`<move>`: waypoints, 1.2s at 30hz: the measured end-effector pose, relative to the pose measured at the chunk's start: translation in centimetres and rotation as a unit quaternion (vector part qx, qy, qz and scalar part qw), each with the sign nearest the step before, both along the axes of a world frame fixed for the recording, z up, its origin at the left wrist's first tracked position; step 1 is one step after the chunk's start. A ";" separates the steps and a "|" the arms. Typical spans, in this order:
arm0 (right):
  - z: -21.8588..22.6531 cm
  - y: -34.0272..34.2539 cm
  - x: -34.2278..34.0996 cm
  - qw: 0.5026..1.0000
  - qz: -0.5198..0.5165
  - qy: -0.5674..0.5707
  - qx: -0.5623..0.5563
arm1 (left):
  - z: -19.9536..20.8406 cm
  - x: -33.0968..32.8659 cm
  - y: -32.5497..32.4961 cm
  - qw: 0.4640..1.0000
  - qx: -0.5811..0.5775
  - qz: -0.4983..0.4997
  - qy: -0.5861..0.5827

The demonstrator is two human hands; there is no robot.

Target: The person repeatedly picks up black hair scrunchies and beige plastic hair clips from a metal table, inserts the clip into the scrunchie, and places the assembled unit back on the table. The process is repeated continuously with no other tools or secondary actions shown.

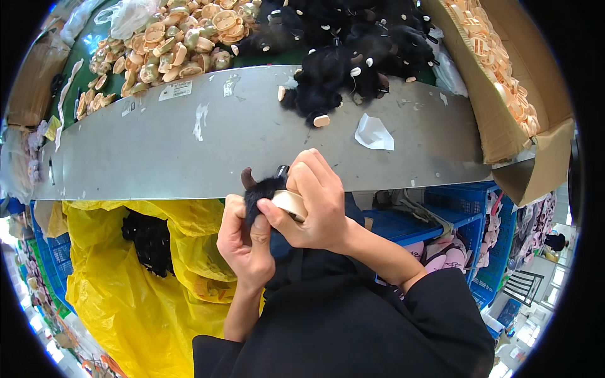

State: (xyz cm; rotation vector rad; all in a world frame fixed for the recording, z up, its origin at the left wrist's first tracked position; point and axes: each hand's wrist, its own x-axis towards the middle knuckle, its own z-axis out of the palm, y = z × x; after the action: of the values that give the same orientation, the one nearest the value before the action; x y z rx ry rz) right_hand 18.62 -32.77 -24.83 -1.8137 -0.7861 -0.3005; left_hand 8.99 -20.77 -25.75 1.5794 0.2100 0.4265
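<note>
At the table's near edge, my left hand [249,252] is closed on a small black furry plush piece [261,190] with a brown horn-like tip on top. My right hand [321,205] grips a cream plastic part [290,203] with a rounded rim. The plastic presses against the plush, and both hands meet there. A small black tag or clip stands up beside the fur. Fingers hide much of the join, so how far the part sits inside cannot be seen. Ahead lies a heap of similar black plush pieces [324,75], some with cream parts showing.
Cream plastic shells [189,44] are piled at the far left of the grey metal table [157,145]. An open cardboard box [495,120] of cream parts stands at right, near a white paper scrap [374,133]. Below hang a yellow bag [113,302] holding black plush and blue crates [403,227].
</note>
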 end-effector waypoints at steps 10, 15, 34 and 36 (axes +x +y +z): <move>-2.5 1.9 -0.3 0.986 0.038 0.137 0.089 | -1.1 1.2 -0.7 0.972 0.220 0.084 -0.014; -1.8 3.3 0.2 0.986 0.063 0.156 0.012 | -3.7 1.1 -0.1 0.972 0.212 0.095 -0.026; -0.9 13.1 4.3 0.999 0.039 0.008 0.034 | -0.5 0.3 4.8 0.972 0.158 0.167 -0.040; -0.7 15.3 6.2 0.998 0.058 -0.024 -0.025 | -0.1 -1.7 6.7 0.946 0.155 0.283 0.032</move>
State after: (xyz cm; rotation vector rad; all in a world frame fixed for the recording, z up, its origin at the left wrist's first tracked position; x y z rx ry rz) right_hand 24.79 -17.51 -25.54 -1.8042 -0.9366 -0.2514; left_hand 7.24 -14.04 -25.88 1.8328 0.6822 0.8886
